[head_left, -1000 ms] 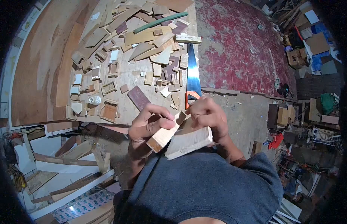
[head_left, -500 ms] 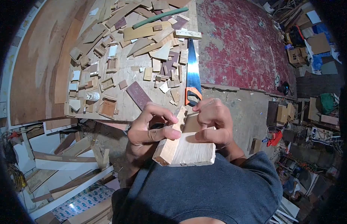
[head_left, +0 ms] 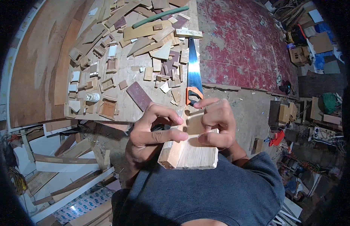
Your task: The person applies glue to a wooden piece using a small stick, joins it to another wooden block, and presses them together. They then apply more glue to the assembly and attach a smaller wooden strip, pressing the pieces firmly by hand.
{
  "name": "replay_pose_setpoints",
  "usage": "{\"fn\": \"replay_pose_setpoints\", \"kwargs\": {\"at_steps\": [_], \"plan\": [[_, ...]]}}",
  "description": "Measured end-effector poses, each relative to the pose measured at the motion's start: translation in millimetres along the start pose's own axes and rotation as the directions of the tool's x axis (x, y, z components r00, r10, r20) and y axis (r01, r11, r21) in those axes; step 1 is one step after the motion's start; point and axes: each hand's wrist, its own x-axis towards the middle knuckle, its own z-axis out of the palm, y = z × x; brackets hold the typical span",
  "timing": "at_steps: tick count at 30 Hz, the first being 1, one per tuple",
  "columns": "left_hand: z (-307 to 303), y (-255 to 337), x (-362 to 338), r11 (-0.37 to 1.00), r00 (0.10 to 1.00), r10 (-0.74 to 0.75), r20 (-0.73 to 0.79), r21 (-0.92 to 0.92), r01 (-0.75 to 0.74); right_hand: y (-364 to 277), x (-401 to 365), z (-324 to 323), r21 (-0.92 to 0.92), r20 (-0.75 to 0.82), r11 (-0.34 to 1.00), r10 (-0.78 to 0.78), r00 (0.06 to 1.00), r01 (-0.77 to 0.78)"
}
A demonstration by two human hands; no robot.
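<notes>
A pale wooden piece (head_left: 197, 155), with a thicker strip (head_left: 170, 154) along its left side, is held in front of my chest. My left hand (head_left: 156, 130) grips the strip, thumb and index finger bent over its top. My right hand (head_left: 218, 124) is closed on the right side of the piece, its fingers curled. Dark notches show on the strip between the hands. Just beyond them lies a handsaw (head_left: 194, 71) with an orange and black handle, its far end by a short pale wood block (head_left: 189, 34).
A worktable (head_left: 126, 100) at the upper left holds wood scraps, small box-like wooden pieces and a light bulb (head_left: 93, 97). Red worn flooring (head_left: 239, 45) lies at upper right. Boards (head_left: 65, 160) are piled at lower left, and clutter lines the right side.
My left thumb and index finger have shifted slightly right over the strip. The near end of the wooden piece has moved a little to the right. Both hands still hold it.
</notes>
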Motion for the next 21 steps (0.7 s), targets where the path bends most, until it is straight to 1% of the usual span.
{"fn": "replay_pose_setpoints", "kwargs": {"at_steps": [2, 4, 5, 7, 8, 10, 11, 13, 14, 16, 17, 19, 20, 21], "plan": [[5.3, 0.1, 0.4, 1.000, 1.000, -0.004, -0.011, 0.011, 0.004, 1.1, -0.7, 0.9, -0.014, 0.005, 1.000, 0.012, 1.000, -0.011], [12.2, 1.2, -0.4, 0.998, 0.988, -0.033, -0.149, 0.048, 0.041, 4.7, -0.9, 3.6, -0.088, -0.077, 0.994, -0.074, 0.994, 0.067], [13.6, 2.3, 1.3, 0.998, 0.988, -0.033, -0.148, 0.048, 0.041, 4.5, -0.7, 3.7, -0.088, -0.078, 0.994, -0.074, 0.994, 0.067], [14.9, 5.4, 5.2, 0.984, 0.989, 0.010, -0.148, 0.178, 0.017, 2.7, -0.4, 3.6, -0.105, -0.087, 0.993, -0.069, 0.994, 0.060], [10.9, 4.4, 6.1, 0.984, 0.989, 0.010, -0.146, 0.178, 0.017, 1.5, -0.2, 3.3, -0.106, -0.088, 0.993, -0.069, 0.994, 0.060], [-2.4, 1.3, 8.0, 0.952, 0.995, 0.091, 0.039, 0.290, -0.099, -0.6, 0.3, 3.0, -0.145, -0.071, 0.988, -0.058, 0.996, 0.047], [-3.9, 0.0, 8.5, 0.952, 0.995, 0.091, 0.041, 0.290, -0.099, -1.0, 0.9, 3.6, -0.146, -0.072, 0.988, -0.057, 0.996, 0.046], [-6.1, -1.9, 9.5, 0.911, 0.983, 0.171, 0.070, 0.368, -0.185, -1.4, 2.1, 6.2, -0.174, -0.092, 0.982, -0.095, 0.991, 0.078], [-9.5, -1.6, 10.6, 0.911, 0.983, 0.171, 0.070, 0.368, -0.185, -1.1, 2.5, 7.0, -0.174, -0.092, 0.982, -0.095, 0.991, 0.078], [-16.3, -0.1, 13.1, 0.877, 0.966, 0.217, 0.142, 0.407, -0.256, 0.0, 3.2, 8.0, -0.174, -0.088, 0.977, -0.139, 0.986, 0.122], [-13.5, -1.5, 12.8, 0.877, 0.965, 0.218, 0.143, 0.406, -0.258, -0.8, 3.3, 7.9, -0.175, -0.089, 0.977, -0.139, 0.986, 0.122], [-5.6, -7.5, 10.2, 0.925, 0.960, 0.277, -0.047, 0.285, -0.252, -3.0, 3.3, 7.6, -0.172, -0.075, 0.979, -0.122, 0.990, 0.108], [-14.4, -9.7, 8.4, 0.904, 0.955, 0.295, 0.029, 0.316, -0.289, -2.3, 3.0, 7.0, -0.174, -0.076, 0.979, -0.122, 0.990, 0.107], [-14.2, -12.3, 8.1, 0.904, 0.955, 0.295, 0.031, 0.314, -0.289, -0.8, 2.3, 5.9, -0.205, -0.037, 0.969, -0.151, 0.988, 0.140]]}}
